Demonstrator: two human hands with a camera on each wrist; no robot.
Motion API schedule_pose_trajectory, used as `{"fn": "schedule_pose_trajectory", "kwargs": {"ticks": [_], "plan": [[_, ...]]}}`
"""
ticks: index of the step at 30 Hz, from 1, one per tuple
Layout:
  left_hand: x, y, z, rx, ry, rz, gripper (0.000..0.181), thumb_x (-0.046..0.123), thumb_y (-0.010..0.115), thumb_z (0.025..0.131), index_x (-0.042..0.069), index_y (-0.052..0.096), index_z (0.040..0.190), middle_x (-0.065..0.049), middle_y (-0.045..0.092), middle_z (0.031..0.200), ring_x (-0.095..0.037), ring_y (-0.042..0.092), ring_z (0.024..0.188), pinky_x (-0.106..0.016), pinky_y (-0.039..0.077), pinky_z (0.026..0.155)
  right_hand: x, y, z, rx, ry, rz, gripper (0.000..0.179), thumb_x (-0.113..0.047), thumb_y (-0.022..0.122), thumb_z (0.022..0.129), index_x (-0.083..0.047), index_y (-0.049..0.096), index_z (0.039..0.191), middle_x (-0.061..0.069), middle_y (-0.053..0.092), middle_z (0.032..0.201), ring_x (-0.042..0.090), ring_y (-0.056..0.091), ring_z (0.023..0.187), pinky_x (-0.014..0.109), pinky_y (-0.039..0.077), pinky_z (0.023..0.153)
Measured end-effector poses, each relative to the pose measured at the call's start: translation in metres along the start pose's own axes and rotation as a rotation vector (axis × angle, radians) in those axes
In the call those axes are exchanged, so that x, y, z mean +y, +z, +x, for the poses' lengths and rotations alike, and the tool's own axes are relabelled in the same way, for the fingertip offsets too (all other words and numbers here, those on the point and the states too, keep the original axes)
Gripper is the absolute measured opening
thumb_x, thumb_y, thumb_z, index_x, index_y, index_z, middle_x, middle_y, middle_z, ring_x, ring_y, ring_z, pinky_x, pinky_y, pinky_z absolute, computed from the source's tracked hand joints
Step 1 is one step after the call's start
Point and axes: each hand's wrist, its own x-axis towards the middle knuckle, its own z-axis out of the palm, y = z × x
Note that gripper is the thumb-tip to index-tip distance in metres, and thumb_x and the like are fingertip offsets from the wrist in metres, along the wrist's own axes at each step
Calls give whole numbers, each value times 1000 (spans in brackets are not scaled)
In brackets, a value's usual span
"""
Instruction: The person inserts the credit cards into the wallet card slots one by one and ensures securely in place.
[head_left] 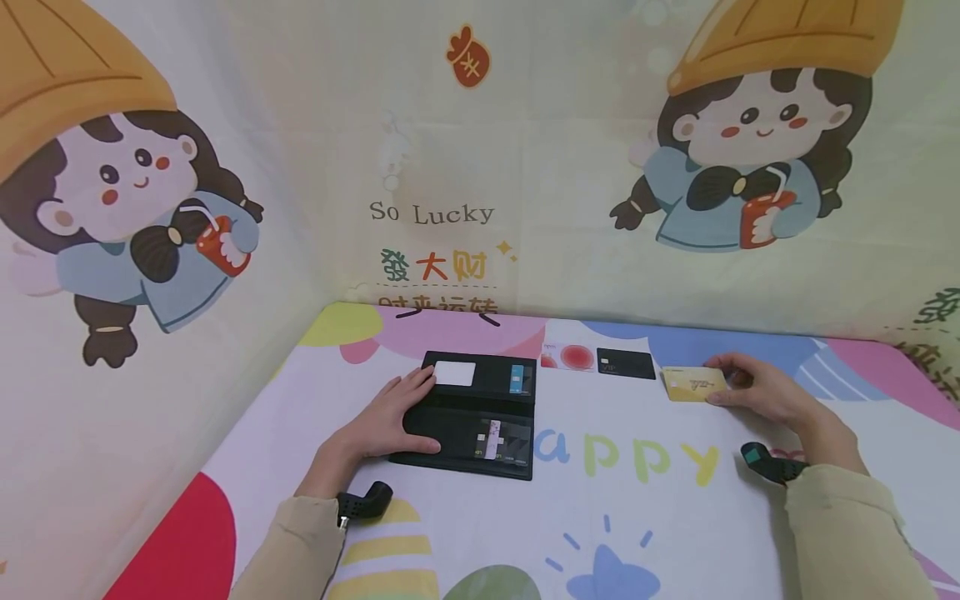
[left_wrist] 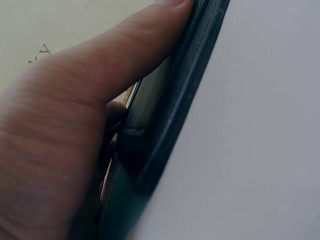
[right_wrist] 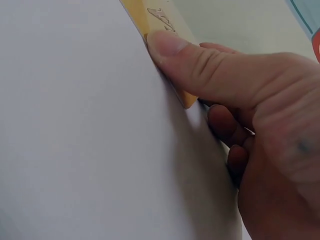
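Note:
A black card wallet lies spread open on the table, with a white card and a blue-striped card in its upper half. Several cards show in the lower half. My left hand rests on the wallet's left side, fingers at the upper half and thumb stretched over the lower; in the left wrist view the thumb lies along the wallet's dark edge. My right hand pinches a gold bank card by its right end, thumb on the near edge.
Between the wallet and the gold card, a red-and-white card and a black VIP card lie in a row near the back of the table. A patterned cloth covers the tabletop. Printed fabric walls rise behind it and at left.

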Motion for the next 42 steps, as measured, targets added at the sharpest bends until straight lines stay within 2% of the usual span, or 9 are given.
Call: {"fn": "schedule_pose_trajectory", "kwargs": {"ticks": [8, 17, 22, 31, 35, 42], "plan": [[0, 0, 1, 0, 5, 2, 115, 65, 78, 72, 5, 31, 158, -10, 19, 167, -31, 13, 153, -52, 4, 123, 1, -1, 0, -25, 15, 42, 78, -38, 81, 86, 6, 47, 140, 19, 50, 115, 36, 42, 104, 40, 39, 80], [2, 0, 1, -5, 8, 5, 114, 64, 78, 72, 5, 32, 158, -9, 19, 167, -31, 13, 153, -51, 5, 123, 2, -3, -4, -69, 39, 77, 82, -34, 81, 86, 7, 43, 145, 27, 47, 130, 39, 41, 112, 48, 41, 89], [1, 1, 1, -8, 1, 2, 114, 64, 78, 72, 5, 32, 158, -8, 19, 167, -31, 12, 153, -52, 5, 123, 3, -4, -7, -78, 30, 109, 82, -30, 81, 86, 7, 42, 147, 29, 45, 135, 39, 40, 114, 45, 41, 89], [1, 0, 1, -7, 4, 2, 114, 64, 78, 73, 6, 31, 158, -8, 18, 167, -31, 12, 153, -51, 4, 123, 1, -3, -10, -60, 42, 72, 82, -34, 82, 85, 6, 44, 146, 26, 49, 130, 37, 42, 111, 44, 42, 88], [0, 0, 1, -2, 10, 1, 114, 64, 78, 73, 5, 31, 158, -8, 19, 167, -31, 12, 153, -52, 4, 123, -1, -3, -10, -71, 20, 60, 85, -33, 84, 84, 6, 43, 147, 25, 48, 129, 37, 42, 111, 45, 41, 88], [-1, 0, 1, 2, 8, -1, 114, 64, 78, 72, 6, 31, 158, -8, 19, 167, -31, 12, 153, -51, 4, 123, 0, -3, -9, -71, 9, 46, 84, -34, 84, 83, 5, 45, 146, 23, 49, 128, 36, 42, 110, 39, 42, 85]]}}
